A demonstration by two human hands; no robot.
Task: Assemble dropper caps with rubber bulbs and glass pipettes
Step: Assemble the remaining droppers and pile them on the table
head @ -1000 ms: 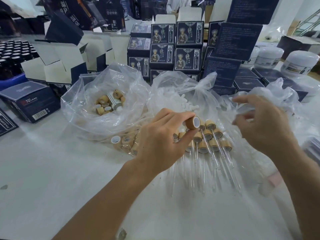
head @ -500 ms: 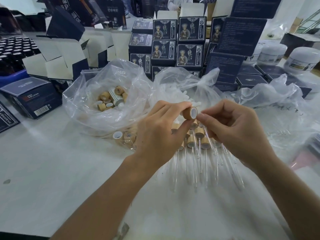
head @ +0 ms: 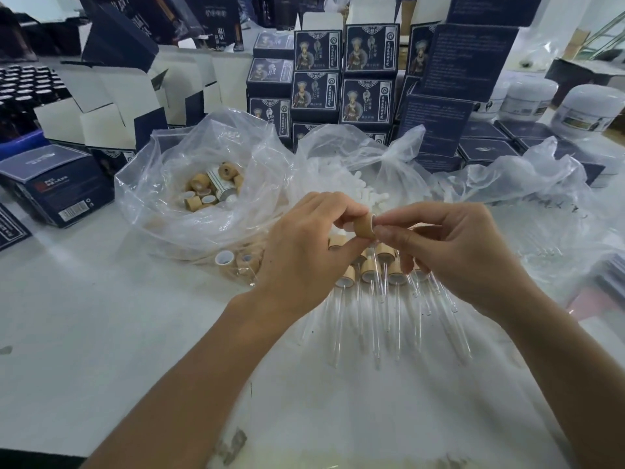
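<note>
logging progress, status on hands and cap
Left hand pinching wooden cap. Right hand fingertips at cap's open end; what they hold is hidden. Finished droppers below, nothing blocking.

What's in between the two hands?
In the head view, a tan dropper cap sits between the left hand and right hand; both pinch it, white opening facing right.
</note>
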